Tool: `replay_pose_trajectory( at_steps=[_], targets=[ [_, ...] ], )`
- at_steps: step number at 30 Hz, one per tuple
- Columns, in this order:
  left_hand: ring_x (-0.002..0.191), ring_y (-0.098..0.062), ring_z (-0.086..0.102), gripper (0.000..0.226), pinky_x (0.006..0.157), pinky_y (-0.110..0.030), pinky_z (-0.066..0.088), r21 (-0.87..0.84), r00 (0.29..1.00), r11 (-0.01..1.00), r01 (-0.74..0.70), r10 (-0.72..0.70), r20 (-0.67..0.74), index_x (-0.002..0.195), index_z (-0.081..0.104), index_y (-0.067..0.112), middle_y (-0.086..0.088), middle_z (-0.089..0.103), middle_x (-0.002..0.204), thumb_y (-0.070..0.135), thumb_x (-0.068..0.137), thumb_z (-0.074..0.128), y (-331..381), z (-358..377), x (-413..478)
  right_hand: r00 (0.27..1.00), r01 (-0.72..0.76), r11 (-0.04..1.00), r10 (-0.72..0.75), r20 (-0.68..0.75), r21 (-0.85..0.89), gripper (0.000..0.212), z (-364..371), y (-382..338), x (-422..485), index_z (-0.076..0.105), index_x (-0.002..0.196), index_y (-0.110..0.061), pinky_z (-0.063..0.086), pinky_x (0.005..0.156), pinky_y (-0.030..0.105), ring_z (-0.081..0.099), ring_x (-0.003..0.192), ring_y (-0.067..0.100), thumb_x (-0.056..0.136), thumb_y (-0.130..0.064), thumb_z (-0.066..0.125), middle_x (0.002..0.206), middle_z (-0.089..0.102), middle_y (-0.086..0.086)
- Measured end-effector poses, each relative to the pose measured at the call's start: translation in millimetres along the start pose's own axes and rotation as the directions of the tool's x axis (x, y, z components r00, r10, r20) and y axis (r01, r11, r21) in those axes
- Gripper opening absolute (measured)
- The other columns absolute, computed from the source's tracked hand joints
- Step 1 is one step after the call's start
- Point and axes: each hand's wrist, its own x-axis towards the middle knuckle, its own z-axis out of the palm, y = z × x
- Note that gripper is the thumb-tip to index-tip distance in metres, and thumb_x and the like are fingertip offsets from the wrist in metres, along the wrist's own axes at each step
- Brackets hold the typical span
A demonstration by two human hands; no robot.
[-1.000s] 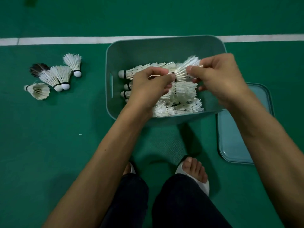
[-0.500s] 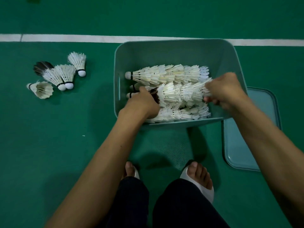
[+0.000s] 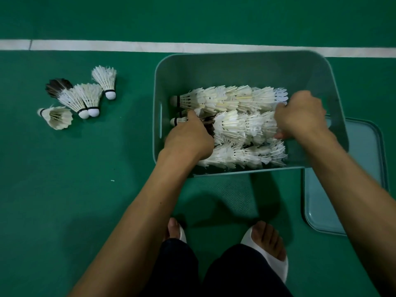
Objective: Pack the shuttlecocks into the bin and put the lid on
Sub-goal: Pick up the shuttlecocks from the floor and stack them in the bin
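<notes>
The lid [image 3: 347,189] lies on the floor [image 3: 85,200], partly behind the bin's right corner. My left grip [image 3: 188,136] and right grip [image 3: 300,116] clasp the ends of the middle row [image 3: 242,127] of shuttlecocks in the bin [image 3: 235,67]. Squeezing could crush feathers or split the stack. Five loose shuttlecocks [image 3: 85,97] lie leftward. I see no readable writing.

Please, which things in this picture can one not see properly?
Head view:
Left hand and right hand: fingertips buried among the white feather shuttlecocks, grip unclear.
Grey-green plastic bin: floor covered by shuttlecocks.
Pale teal flat lid: partly behind right forearm and bin.
</notes>
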Motion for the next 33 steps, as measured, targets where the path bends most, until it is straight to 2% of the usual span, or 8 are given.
replay_pose_trajectory(
  at_steps=[7,12,15,19,22,25,29,33],
  targets=[
    [0.112,-0.035,0.054,0.058,0.086,-0.04,0.042,0.028,0.996,0.998,-0.055,0.057,-0.074,0.152,0.027,0.014,-0.02,0.054,0.137,0.018,0.098,0.047,-2.3,-18.8,-28.7,0.955,0.211,0.973,-0.186,-0.231,0.091,0.042,-29.2,5.4,-24.0,0.068,0.077,-0.001,0.062,0.084,0.044,0.074,0.071,0.036,0.092,-0.036,0.049,0.069,0.07,0.02],
    [0.094,-0.032,0.065,0.028,0.079,-0.04,0.054,-0.091,0.912,0.97,-0.223,0.175,-0.372,0.119,0.065,0.022,-0.008,0.072,0.104,0.026,0.094,0.053,-26.1,-43.0,-64.1,0.899,0.415,0.879,-0.357,-0.255,0.234,0.031,-31.7,-17.3,-77.2,0.072,0.076,-0.012,0.061,0.079,0.043,0.073,0.07,0.03,0.092,-0.032,0.054,0.069,0.073,0.004],
    [0.079,-0.024,0.071,0.02,0.075,-0.042,0.06,-0.272,0.832,0.918,-0.29,0.1,-0.546,0.102,0.071,0.026,0.006,0.073,0.08,0.035,0.089,0.059,-51.0,-53.4,-77.6,0.861,0.503,0.816,-0.442,-0.253,0.286,0.023,-19.9,-42.9,-109.4,0.076,0.08,-0.016,0.059,0.081,0.038,0.071,0.075,0.022,0.091,-0.026,0.059,0.074,0.074,-0.003],
    [0.082,-0.024,0.068,0.018,0.075,-0.033,0.053,-0.295,0.791,0.945,-0.143,-0.07,-0.608,0.103,0.071,0.02,0.017,0.061,0.071,0.029,0.088,0.066,-101.9,-53.3,-57.1,0.808,0.588,0.738,-0.554,-0.201,0.331,0.017,17.7,-96.4,-143.5,0.076,0.079,-0.018,0.058,0.079,0.037,0.071,0.08,0.017,0.086,-0.028,0.063,0.077,0.075,-0.007],
    [0.099,-0.032,0.067,0.033,0.081,-0.038,0.052,-0.304,0.791,0.953,0.003,-0.188,-0.582,0.11,0.067,0.012,-0.003,0.07,0.095,0.035,0.086,0.064,-161.3,-52.9,-23.8,0.717,0.69,0.647,-0.673,-0.182,0.325,0.015,54.5,-149.6,-177.6,0.075,0.084,-0.017,0.057,0.076,0.035,0.069,0.079,0.019,0.088,-0.027,0.065,0.083,0.075,-0.001],
    [0.117,-0.046,0.053,0.046,0.087,-0.045,0.041,-0.301,0.799,0.934,0.194,-0.328,-0.504,0.133,0.051,0.002,-0.025,0.054,0.128,0.031,0.097,0.052,-216.5,-54.9,13.8,0.63,0.755,0.587,-0.773,-0.074,0.293,0.02,104.1,-191.9,-206.7,0.069,0.088,-0.013,0.056,0.071,0.038,0.066,0.08,0.026,0.091,-0.031,0.061,0.089,0.07,0.005],
    [0.138,-0.047,0.032,0.075,0.107,-0.056,0.037,-0.335,0.705,0.864,0.375,-0.501,-0.502,0.157,0.025,0.015,-0.024,0.021,0.158,0.013,0.091,0.062,-245.5,-66.6,57.8,0.704,0.64,0.713,-0.693,0.153,0.287,0.032,184.4,-212.9,-188.4,0.065,0.1,-0.009,0.048,0.079,0.039,0.062,0.099,0.035,0.094,-0.039,0.057,0.104,0.063,0.013],
    [0.154,-0.043,0.007,0.111,0.115,-0.068,0.026,-0.235,0.789,0.931,0.281,-0.363,-0.495,0.163,0.009,0.034,-0.014,-0.003,0.171,0.036,0.077,0.08,-273.3,-78.5,95.7,0.753,0.612,0.758,-0.646,0.126,0.224,0.046,228.7,-222.9,-152.8,0.054,0.124,-0.004,0.045,0.099,0.043,0.045,0.129,0.036,0.08,-0.015,0.063,0.15,0.041,0.015]
  ],
)
